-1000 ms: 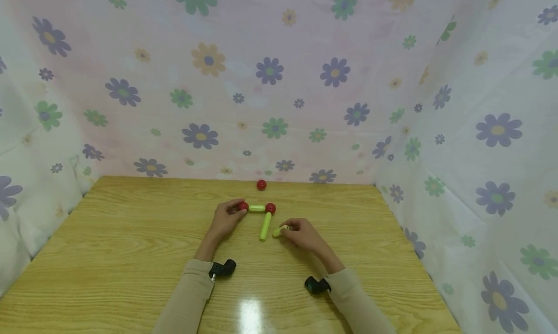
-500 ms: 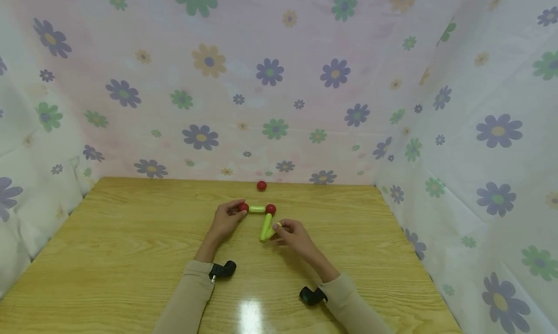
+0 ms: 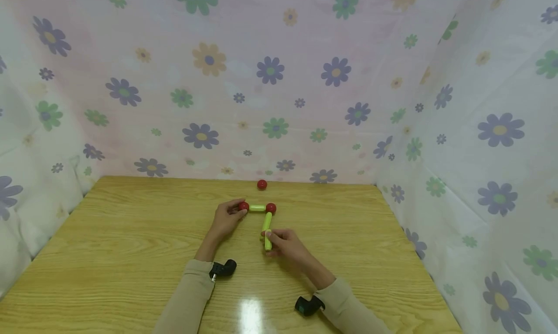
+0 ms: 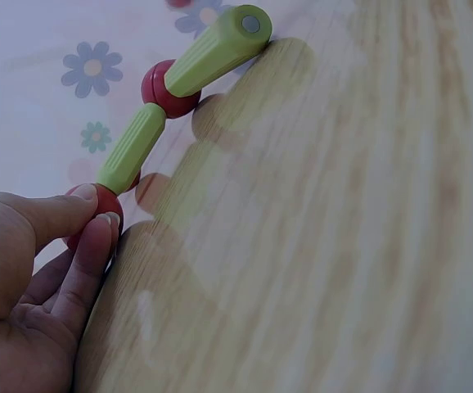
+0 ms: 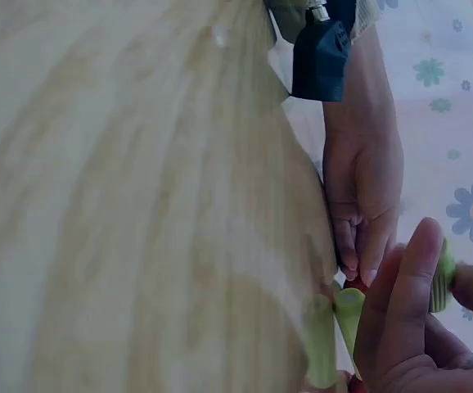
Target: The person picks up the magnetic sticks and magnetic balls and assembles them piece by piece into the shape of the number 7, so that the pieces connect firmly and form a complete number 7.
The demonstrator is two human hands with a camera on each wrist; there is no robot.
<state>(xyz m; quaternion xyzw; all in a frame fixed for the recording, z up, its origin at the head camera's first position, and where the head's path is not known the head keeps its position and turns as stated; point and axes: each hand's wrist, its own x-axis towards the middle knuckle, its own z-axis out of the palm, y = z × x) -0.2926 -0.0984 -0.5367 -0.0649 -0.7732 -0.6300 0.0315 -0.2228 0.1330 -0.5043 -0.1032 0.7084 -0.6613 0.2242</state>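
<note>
Left hand [image 3: 224, 221]: thumb and fingers [image 4: 89, 246] pinch the red ball [image 3: 243, 206] at the left end of the chain. Right hand [image 3: 285, 243]: fingers curled round a loose green rod [image 3: 268, 241], held at the near tip of the angled green rod [image 3: 267, 221] (contact between the two not clear). Chain lies mid-table [image 3: 131, 227]: ball, short green rod [image 3: 257, 208], second red ball [image 3: 271, 208], angled rod. A lone red ball [image 3: 261, 184] sits at the far edge, well apart.

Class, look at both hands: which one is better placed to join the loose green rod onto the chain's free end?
Probably the right hand: it pinches the loose rod beside the chain rod. The left hand only holds the far red ball.
</note>
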